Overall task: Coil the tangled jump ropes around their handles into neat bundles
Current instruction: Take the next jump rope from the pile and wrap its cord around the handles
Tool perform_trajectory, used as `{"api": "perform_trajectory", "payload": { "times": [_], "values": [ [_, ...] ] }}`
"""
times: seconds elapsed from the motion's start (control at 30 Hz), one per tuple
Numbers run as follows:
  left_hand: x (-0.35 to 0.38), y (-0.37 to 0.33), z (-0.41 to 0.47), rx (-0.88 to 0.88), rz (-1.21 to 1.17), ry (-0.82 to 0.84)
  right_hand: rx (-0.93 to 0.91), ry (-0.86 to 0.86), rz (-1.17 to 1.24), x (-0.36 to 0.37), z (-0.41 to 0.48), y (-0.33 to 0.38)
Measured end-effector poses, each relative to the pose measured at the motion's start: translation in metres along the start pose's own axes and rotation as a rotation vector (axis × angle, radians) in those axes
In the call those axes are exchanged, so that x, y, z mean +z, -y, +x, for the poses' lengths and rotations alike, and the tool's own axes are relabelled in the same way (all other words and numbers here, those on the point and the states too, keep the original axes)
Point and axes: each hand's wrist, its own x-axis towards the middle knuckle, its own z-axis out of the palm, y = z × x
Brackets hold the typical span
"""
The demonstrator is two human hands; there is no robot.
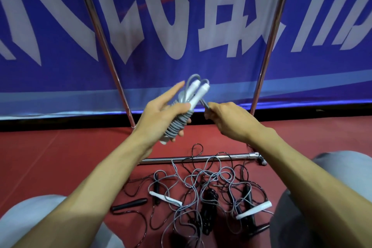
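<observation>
My left hand (161, 112) holds a grey jump rope bundle (179, 121) by its two white handles, thumb pressed on them and forefinger stretched out. Grey cord is wound in tight turns around the lower part of the handles. My right hand (225, 119) pinches the free end of the grey cord (204, 104) just right of the handles. On the red floor below lies a tangle of grey and black jump ropes (201, 187), with two white handles (167, 199) (254, 209) and black handles (128, 204) among them.
A chrome rack frame stands around the pile, with a low horizontal bar (201, 158) and two slanted uprights (104, 42) (271, 42). A blue banner with white characters (181, 26) hangs behind. My knees in grey trousers (332, 197) flank the pile.
</observation>
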Motion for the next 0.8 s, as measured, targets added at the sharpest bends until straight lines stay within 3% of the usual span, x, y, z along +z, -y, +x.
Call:
{"api": "perform_trajectory", "payload": {
  "times": [0.33, 0.4, 0.53, 0.67, 0.8],
  "values": [
    [-0.016, 0.019, 0.017, -0.116, 0.062, -0.256, 0.046, 0.231, -0.014, 0.005, 0.000, 0.001],
    [-0.019, 0.023, 0.018, -0.059, 0.264, -0.305, -0.004, 0.237, -0.015, 0.003, -0.003, 0.005],
    [-0.022, 0.026, 0.015, 0.036, 0.940, -0.307, -0.208, 0.231, -0.053, -0.003, -0.010, 0.017],
    [-0.016, 0.029, 0.010, 0.067, 1.181, -0.152, -0.432, 0.111, -0.150, -0.004, -0.014, 0.031],
    [-0.011, 0.030, 0.009, 0.144, 1.239, -0.049, -0.525, -0.070, -0.156, -0.008, -0.010, 0.031]
  ]
}}
